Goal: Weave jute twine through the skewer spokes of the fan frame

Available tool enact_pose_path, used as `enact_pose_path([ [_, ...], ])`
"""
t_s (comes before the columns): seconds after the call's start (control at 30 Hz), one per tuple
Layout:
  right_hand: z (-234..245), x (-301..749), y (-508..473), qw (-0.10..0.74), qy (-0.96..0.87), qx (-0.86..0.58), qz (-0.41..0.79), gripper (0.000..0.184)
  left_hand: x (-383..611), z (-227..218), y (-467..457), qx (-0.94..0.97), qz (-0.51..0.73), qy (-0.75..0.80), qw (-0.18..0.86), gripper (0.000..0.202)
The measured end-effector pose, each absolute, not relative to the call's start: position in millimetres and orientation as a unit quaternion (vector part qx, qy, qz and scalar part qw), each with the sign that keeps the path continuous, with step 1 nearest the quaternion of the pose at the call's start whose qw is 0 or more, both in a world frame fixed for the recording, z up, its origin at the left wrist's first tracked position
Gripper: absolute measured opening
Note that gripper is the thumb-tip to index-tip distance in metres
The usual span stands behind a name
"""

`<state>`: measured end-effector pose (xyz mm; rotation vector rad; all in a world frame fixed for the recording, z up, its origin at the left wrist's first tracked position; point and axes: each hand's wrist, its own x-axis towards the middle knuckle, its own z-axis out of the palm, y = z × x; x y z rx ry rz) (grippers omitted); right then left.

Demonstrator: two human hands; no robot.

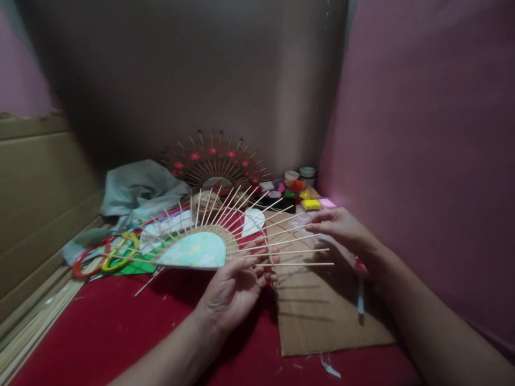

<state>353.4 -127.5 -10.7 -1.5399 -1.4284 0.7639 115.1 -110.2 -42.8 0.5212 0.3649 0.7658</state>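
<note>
A half-round fan frame (193,251) has a pale blue-green centre, a woven twine band (230,241) along its curve and thin wooden sticks radiating outward. My left hand (237,284) grips it at the right side, palm up, with fingers around the lower sticks. A thin strand of twine (270,252) crosses the sticks by those fingertips. My right hand (341,228) is at the tips of the right-hand sticks, its thumb and fingers pinched together beside one stick's end. What the pinch holds is too small to make out.
Brown cardboard (298,327) lies on the red cloth (161,321). A brush-like tool (361,300) rests near my right forearm. Scissors with yellow handles (120,253) are at left. Behind are twine balls (207,201), a flowered fan (213,155), coloured packets (310,205) and grey cloth (145,185).
</note>
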Motion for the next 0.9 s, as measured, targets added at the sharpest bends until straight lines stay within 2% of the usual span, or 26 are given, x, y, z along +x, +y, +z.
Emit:
enact_pose_path([
  [0.1, -7.4, 359.9, -130.4, 0.421, -0.567, -0.613, 0.354, 0.017, 115.0, -42.5, -110.5, 0.252, 0.365, 0.177, 0.878, 0.038],
  [0.33, 4.7, 362.8, -140.8, 0.452, -0.568, -0.595, 0.346, 0.015, 115.5, -43.3, -110.5, 0.26, 0.358, 0.177, 0.879, 0.04],
  [0.6, -17.4, 362.4, -126.0, 0.556, -0.524, -0.55, 0.337, 0.019, 116.2, -44.1, -110.7, 0.267, 0.351, 0.169, 0.881, 0.024],
  [0.73, -27.6, 357.5, -119.0, 0.573, -0.476, -0.535, 0.398, 0.021, 117.1, -42.8, -111.8, 0.279, 0.363, 0.174, 0.872, 0.022],
  [0.9, -31.2, 338.0, -117.8, 0.526, -0.474, -0.567, 0.422, 0.018, 116.6, -39.6, -114.3, 0.272, 0.362, 0.184, 0.873, 0.021],
])
